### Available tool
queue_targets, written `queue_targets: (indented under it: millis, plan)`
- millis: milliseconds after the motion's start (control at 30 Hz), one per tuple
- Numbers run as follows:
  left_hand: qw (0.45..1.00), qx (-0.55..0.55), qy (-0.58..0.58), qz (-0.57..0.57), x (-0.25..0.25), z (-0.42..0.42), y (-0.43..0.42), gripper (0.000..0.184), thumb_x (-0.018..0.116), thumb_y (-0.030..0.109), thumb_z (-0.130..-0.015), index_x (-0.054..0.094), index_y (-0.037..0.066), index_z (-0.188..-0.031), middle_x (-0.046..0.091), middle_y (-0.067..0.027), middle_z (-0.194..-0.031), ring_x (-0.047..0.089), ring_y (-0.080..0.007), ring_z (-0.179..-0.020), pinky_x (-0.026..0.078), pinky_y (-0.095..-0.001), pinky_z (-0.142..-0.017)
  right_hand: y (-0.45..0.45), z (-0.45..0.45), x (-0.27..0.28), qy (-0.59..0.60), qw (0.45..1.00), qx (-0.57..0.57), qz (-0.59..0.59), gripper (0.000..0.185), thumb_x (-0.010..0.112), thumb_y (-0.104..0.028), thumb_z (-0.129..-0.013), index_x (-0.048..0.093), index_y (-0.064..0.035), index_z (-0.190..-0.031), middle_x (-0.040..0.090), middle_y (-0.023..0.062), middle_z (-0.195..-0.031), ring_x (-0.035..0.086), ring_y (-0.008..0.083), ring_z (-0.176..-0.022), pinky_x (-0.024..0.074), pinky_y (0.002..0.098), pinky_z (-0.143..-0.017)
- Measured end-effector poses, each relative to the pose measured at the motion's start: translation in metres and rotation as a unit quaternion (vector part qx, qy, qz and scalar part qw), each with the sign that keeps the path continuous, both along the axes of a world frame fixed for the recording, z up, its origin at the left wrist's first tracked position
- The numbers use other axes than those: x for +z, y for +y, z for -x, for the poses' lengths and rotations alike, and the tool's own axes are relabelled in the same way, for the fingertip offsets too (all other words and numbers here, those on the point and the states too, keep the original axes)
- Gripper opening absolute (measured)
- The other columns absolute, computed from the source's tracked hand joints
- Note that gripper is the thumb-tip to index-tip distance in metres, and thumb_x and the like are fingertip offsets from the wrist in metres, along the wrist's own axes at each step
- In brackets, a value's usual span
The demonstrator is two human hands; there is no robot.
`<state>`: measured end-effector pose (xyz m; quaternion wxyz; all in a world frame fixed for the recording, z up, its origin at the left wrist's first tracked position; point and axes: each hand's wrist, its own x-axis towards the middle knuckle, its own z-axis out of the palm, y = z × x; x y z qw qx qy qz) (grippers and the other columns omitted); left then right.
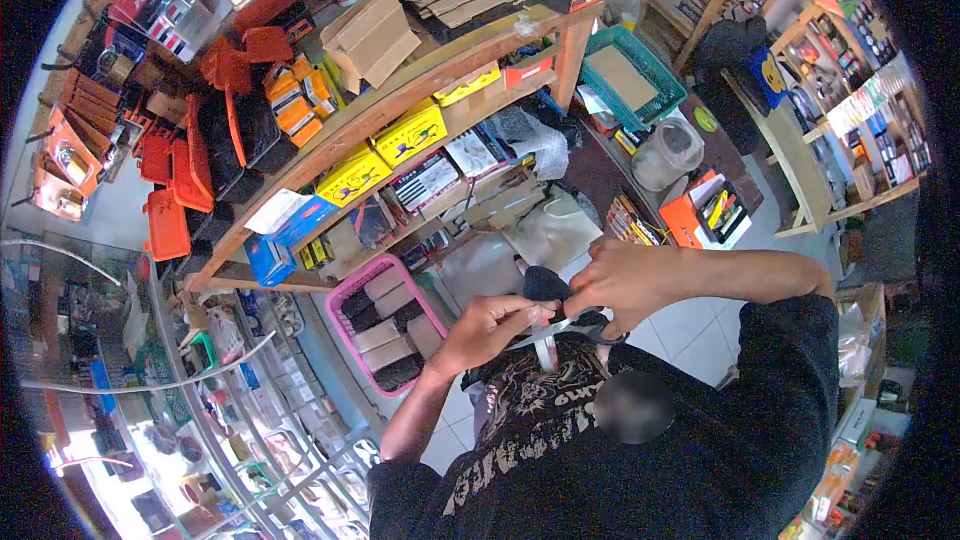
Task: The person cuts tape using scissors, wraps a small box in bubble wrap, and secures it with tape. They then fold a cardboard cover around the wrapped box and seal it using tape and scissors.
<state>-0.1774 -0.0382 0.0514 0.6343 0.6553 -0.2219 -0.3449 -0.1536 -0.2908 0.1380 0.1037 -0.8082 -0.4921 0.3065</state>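
Observation:
In front of my chest, my right hand [625, 285] is closed round the black handles of a pair of scissors [590, 324], whose metal blades point left toward my other hand. My left hand [492, 328] pinches a thin whitish strip [547, 352], one end of which hangs down over my black shirt. The fingertips of both hands are close together at the blades. Just beyond them is a dark, rounded thing [545, 283], partly covered by the hands; I cannot make out what it is.
A pink basket [345, 325] with wrapped packets stands on the floor at left. Ahead, a wooden shelf [440, 70] carries yellow boxes [410, 133] and cardboard. Beyond my right hand are an orange box [690, 225], a clear tub [665, 158] and a green basket [655, 100].

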Motion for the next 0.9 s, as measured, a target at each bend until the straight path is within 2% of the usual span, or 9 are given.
queue_targets:
  millis: [133,200,333,400,500,633,700,833,900]
  plan:
    - [1.000,-0.001,0.006,-0.006,-0.002,-0.001,0.005,0.029,0.053,0.018,-0.103,0.069,-0.006,-0.111,0.071,-0.0149,-0.115,0.065,-0.0171,-0.109,0.052,-0.0307,-0.094,-0.001,-0.006,-0.013,-0.009,0.999,0.020,-0.045,0.044,0.077,-0.044,-0.073,0.065,-0.0162,-0.105,0.064,0.0083,-0.085,0.066,0.0313,-0.086,0.0458,0.0475,-0.084]
    - [1.000,0.017,0.000,-0.004,-0.004,0.000,0.005,0.030,0.054,0.018,-0.103,0.070,-0.006,-0.110,0.071,-0.0144,-0.115,0.065,-0.0165,-0.109,0.052,-0.0306,-0.094,0.007,-0.007,-0.001,0.025,1.000,0.006,0.016,0.043,0.077,-0.042,-0.073,0.065,-0.0157,-0.104,0.064,0.0078,-0.084,0.066,0.0309,-0.089,0.0456,0.0477,-0.084]
    - [1.000,0.021,0.017,-0.014,0.001,-0.001,0.008,0.028,0.051,0.017,-0.103,0.072,-0.002,-0.104,0.073,-0.0127,-0.110,0.065,-0.0200,-0.111,0.048,-0.0319,-0.099,0.012,-0.011,-0.001,0.033,0.999,0.004,0.006,0.042,0.078,-0.040,-0.073,0.065,-0.0146,-0.104,0.066,0.0070,-0.084,0.066,0.0304,-0.090,0.0454,0.0472,-0.083]
    - [1.000,0.010,-0.006,-0.027,0.002,-0.004,0.011,0.030,0.054,0.019,-0.103,0.070,-0.005,-0.111,0.072,-0.0134,-0.114,0.066,-0.0167,-0.108,0.052,-0.0302,-0.094,0.012,-0.017,-0.009,0.052,0.998,0.016,0.010,0.046,0.079,-0.043,-0.071,0.064,-0.0137,-0.104,0.067,0.0073,-0.087,0.066,0.0311,-0.091,0.0456,0.0465,-0.083]
    - [1.000,0.023,-0.002,0.004,-0.010,-0.003,0.012,0.029,0.054,0.018,-0.103,0.070,-0.005,-0.110,0.072,-0.0131,-0.114,0.066,-0.0165,-0.107,0.052,-0.0298,-0.093,0.012,-0.024,-0.015,0.089,0.996,0.014,0.002,0.051,0.080,-0.047,-0.069,0.064,-0.0131,-0.103,0.067,0.0083,-0.090,0.066,0.0320,-0.091,0.0458,0.0462,-0.083]
    - [0.999,0.012,-0.015,-0.030,0.001,-0.007,0.016,0.028,0.054,0.018,-0.103,0.070,-0.004,-0.109,0.073,-0.0129,-0.112,0.067,-0.0156,-0.105,0.052,-0.0295,-0.092,0.019,-0.023,-0.003,0.096,0.995,0.002,-0.031,0.059,0.082,-0.053,-0.066,0.063,-0.0108,-0.104,0.067,0.0090,-0.090,0.066,0.0322,-0.092,0.0452,0.0462,-0.084]
    - [0.999,0.014,-0.026,-0.042,0.004,-0.008,0.018,0.027,0.055,0.018,-0.102,0.071,-0.004,-0.109,0.073,-0.0134,-0.109,0.067,-0.0151,-0.104,0.052,-0.0294,-0.092,0.026,-0.023,0.002,0.089,0.996,-0.007,0.017,0.068,0.082,-0.058,-0.065,0.061,-0.0067,-0.103,0.066,0.0110,-0.090,0.065,0.0315,-0.093,0.0442,0.0454,-0.084]
    - [0.997,0.023,-0.036,-0.061,0.010,-0.010,0.024,0.027,0.055,0.017,-0.102,0.071,-0.003,-0.108,0.074,-0.0134,-0.108,0.067,-0.0151,-0.103,0.052,-0.0295,-0.091,0.033,-0.022,0.006,0.106,0.994,-0.015,0.014,0.075,0.081,-0.063,-0.064,0.058,-0.0045,-0.105,0.065,0.0134,-0.094,0.064,0.0318,-0.095,0.0433,0.0458,-0.084]
    - [0.998,0.042,-0.029,-0.032,0.010,-0.009,0.026,0.028,0.053,0.021,-0.104,0.073,0.002,-0.104,0.074,-0.0057,-0.101,0.065,-0.0125,-0.095,0.050,-0.0291,-0.089,0.031,-0.021,-0.002,0.007,0.999,-0.001,-0.040,0.075,0.080,-0.062,-0.065,0.056,-0.0046,-0.108,0.062,0.0143,-0.097,0.063,0.0317,-0.096,0.0431,0.0471,-0.083]
